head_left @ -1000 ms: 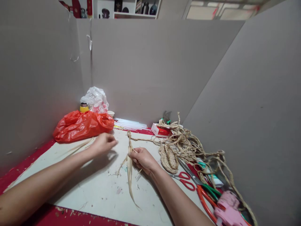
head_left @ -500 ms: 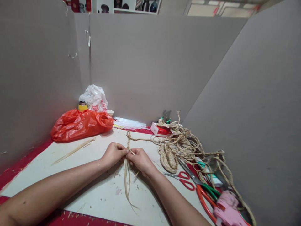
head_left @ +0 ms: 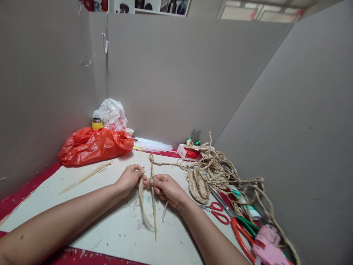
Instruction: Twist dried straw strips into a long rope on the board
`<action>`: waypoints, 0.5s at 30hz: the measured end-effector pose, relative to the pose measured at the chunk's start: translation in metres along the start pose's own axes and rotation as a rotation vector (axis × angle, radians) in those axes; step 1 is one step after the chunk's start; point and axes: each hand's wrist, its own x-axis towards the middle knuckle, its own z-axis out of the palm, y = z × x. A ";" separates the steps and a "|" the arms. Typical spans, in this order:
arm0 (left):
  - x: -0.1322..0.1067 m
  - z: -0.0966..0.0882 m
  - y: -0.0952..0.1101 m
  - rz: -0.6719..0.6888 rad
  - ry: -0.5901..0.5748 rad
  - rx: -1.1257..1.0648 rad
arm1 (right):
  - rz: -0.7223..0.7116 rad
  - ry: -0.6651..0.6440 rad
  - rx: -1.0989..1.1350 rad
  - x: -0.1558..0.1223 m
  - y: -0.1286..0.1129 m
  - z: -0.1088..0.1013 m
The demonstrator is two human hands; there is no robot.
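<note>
My left hand (head_left: 129,179) pinches a pale, flat strand of dried plant fibre (head_left: 142,204) that curves down towards the board. Just to its right, my right hand (head_left: 167,188) is closed on the lower end of a braided fibre cord (head_left: 151,165), with loose strands hanging below the fingers. The cord's looped top lies on the white board, and a thin length runs right from it to a tangled heap of braided rope (head_left: 215,165). How the strands cross between the fingertips is too small to make out.
Left of the hands lie loose fibre strips (head_left: 86,178) and a red plastic bag (head_left: 96,146). On the right are red-handled scissors (head_left: 219,212), large orange-handled shears (head_left: 242,239) and a pink glue gun (head_left: 267,244). White sticks (head_left: 153,144) lie near the grey back panel (head_left: 176,73).
My left hand has moved slightly left and up, away from my right, drawing one strand out sideways. My right hand keeps its hold on the cord.
</note>
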 end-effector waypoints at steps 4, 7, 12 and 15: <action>-0.003 -0.002 0.007 0.010 -0.009 0.078 | 0.033 -0.039 0.061 0.000 0.001 -0.003; -0.006 -0.001 0.010 0.075 0.025 0.158 | 0.049 -0.076 0.109 0.000 0.002 -0.006; -0.010 0.001 0.009 0.089 0.000 0.162 | 0.047 -0.127 0.155 0.000 0.003 -0.008; -0.009 0.002 0.006 0.028 -0.069 0.068 | 0.035 -0.115 0.161 0.001 0.004 -0.007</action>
